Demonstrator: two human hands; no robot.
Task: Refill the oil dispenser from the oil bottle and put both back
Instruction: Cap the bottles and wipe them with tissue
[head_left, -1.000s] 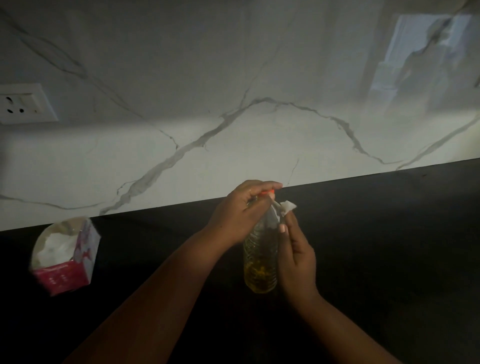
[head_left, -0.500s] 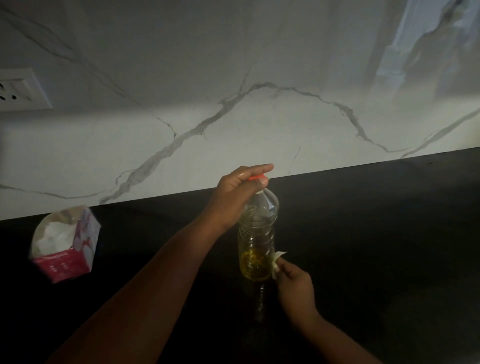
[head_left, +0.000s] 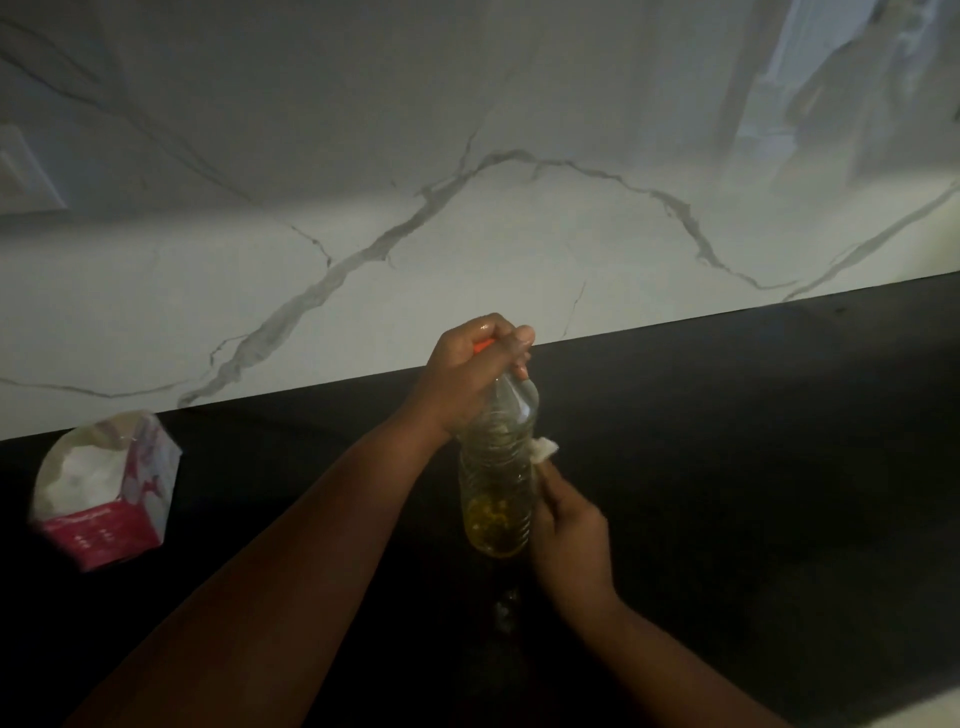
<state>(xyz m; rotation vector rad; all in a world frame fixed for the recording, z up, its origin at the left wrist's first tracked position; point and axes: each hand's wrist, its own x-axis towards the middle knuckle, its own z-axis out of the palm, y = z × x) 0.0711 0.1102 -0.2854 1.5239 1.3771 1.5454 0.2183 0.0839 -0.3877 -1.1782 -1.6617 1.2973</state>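
A clear plastic oil bottle (head_left: 497, 478) with an orange cap stands upright on the black counter (head_left: 727, 467); a little yellow oil sits at its bottom. My left hand (head_left: 467, 379) grips the bottle's neck and cap from above. My right hand (head_left: 566, 525) pinches a small white tissue (head_left: 544, 448) and presses it against the bottle's right side at mid-height. No oil dispenser is in view.
An open pink and white tissue box (head_left: 104, 493) lies at the left on the counter. A white marble wall (head_left: 467, 208) rises behind the counter, with a wall socket (head_left: 26, 176) at the far left.
My right hand went down the bottle's side with the tissue, then came back up to mid-height. My left hand has closed more tightly over the cap.
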